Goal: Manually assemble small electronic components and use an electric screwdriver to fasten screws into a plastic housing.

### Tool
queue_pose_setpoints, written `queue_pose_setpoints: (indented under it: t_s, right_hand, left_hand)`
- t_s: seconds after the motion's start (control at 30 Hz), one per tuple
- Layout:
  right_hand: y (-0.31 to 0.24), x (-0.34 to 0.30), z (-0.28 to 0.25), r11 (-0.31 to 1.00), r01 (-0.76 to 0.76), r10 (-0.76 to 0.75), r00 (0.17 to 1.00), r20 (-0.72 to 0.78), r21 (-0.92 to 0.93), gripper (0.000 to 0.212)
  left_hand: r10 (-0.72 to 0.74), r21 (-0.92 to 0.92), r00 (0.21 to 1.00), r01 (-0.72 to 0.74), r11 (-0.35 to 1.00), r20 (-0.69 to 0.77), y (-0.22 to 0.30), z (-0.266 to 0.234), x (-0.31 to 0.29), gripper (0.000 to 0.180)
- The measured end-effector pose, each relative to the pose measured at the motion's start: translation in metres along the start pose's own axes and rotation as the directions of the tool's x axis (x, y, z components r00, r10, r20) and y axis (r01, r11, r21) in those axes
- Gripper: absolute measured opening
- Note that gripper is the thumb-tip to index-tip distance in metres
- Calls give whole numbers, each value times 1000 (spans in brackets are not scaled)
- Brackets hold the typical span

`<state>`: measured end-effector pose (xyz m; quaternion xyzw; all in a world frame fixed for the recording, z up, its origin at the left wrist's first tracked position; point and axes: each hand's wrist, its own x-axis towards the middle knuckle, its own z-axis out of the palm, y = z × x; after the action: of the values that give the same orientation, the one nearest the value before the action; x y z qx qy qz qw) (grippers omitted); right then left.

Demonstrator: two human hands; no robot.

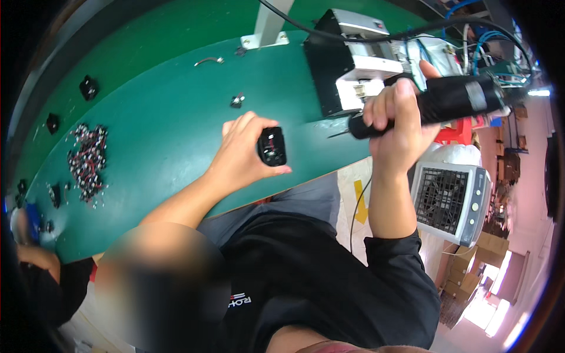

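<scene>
My left hand grips a small black plastic housing by its sides, above the near part of the green table. The housing's open face is up, and thin red wires and small parts show inside. Raised to the right, my right hand is wrapped round a black electric screwdriver. The tool lies nearly level, its thin bit pointing left toward the housing but apart from it. Beyond my left hand, a small wired part rests on the table.
A heap of small wired parts covers the table's left side, near black housings. A black-and-silver machine stands at the back right, by a metal post. A cable arches overhead. An air cooler stands right; another person's arm shows left.
</scene>
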<state>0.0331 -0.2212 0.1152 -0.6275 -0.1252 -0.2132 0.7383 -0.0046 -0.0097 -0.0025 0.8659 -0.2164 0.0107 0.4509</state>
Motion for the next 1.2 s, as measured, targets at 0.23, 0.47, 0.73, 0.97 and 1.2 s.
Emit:
queue_pose_setpoints:
  t_s: [0.23, 0.47, 0.73, 0.97, 1.2]
  right_hand:
    - [16, -41, 42, 995, -37, 19, 983, 185, 94, 43]
    - [31, -50, 42, 972, -74, 39, 987, 155, 223, 41]
    - [38, -56, 42, 970, -65, 33, 990, 136, 234, 37]
    - [46, -63, 40, 982, -36, 4, 985, 172, 185, 36]
    - [31, -42, 51, 945, -266, 223, 949, 223, 189, 43]
  left_hand:
    - [36, -27, 998, -37, 999, -44, -2, 4, 2, 78]
    - [23, -30, 999, -24, 999, -49, -2, 4, 0, 78]
    - [35, -34, 997, -38, 999, -67, -3, 5, 0, 77]
    - [9, -4, 999, -9, 1000, -46, 0, 4, 2, 76]
    - [21, -72, 997, -15, 997, 73, -3, -9, 8, 74]
